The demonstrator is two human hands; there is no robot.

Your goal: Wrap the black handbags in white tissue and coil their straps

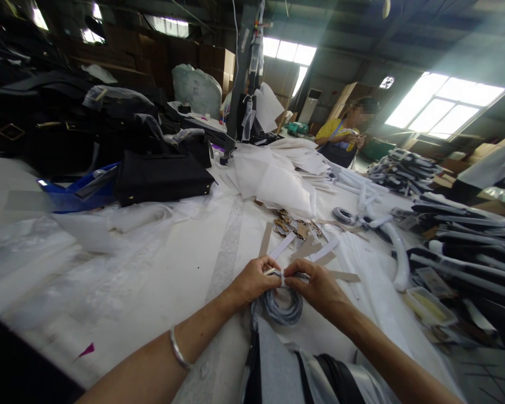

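Observation:
A coiled strap point(283, 307), grey and wrapped in clear film, stands in a ring just below my two hands. My left hand point(256, 279) is closed in a pinch on the top of the coil, from its left side. Opposite it, my right hand point(315, 280) pinches the same top part, thumb and forefinger together. A small whitish bit shows between the fingertips; I cannot tell what it is. Under the coil, nearest my body, lie black and grey wrapped pieces point(278, 365). Grey and white paper strips point(309, 247) fan out just beyond my fingers.
A black bag point(164, 177) rests on a blue piece point(79, 191) at left. White sheets point(278, 171) and brown tags point(292, 224) lie ahead. Wrapped straps point(458, 241) pile up at right, near a plastic tub point(431, 307). A co-worker point(340, 134) is at the far side.

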